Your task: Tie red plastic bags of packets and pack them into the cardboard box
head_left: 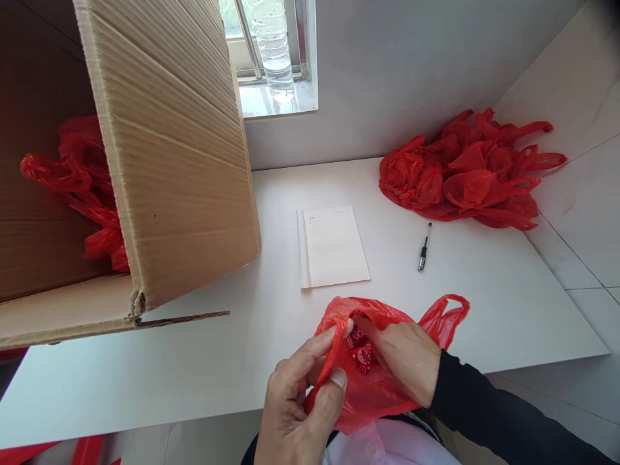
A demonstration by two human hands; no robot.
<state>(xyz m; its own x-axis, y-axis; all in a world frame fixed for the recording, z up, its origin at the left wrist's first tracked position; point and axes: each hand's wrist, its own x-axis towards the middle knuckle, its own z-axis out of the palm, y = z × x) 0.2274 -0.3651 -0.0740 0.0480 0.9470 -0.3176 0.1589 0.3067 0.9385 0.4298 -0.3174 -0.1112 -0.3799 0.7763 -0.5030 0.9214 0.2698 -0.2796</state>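
My left hand point(310, 394) pinches the rim of a red plastic bag point(368, 403) between thumb and fingers, at the front edge of the table. The bag's mouth is spread open. My right hand point(407, 355) reaches into it from the right, and its fingertips are hidden inside, so what they touch does not show. Beside those fingers, small red wrapped pieces with white patterns point(361, 354), candy-like, lie in the bag. One loop handle of the bag point(448, 316) sticks out beyond my right wrist.
A large open cardboard box point(179, 168) on the left holds red plastic bags point(90, 187). On the white table point(232, 368) lie a notebook point(334, 248), a pen point(424, 248) and a heap of red bags point(465, 171). A water bottle point(275, 51) stands on the windowsill.
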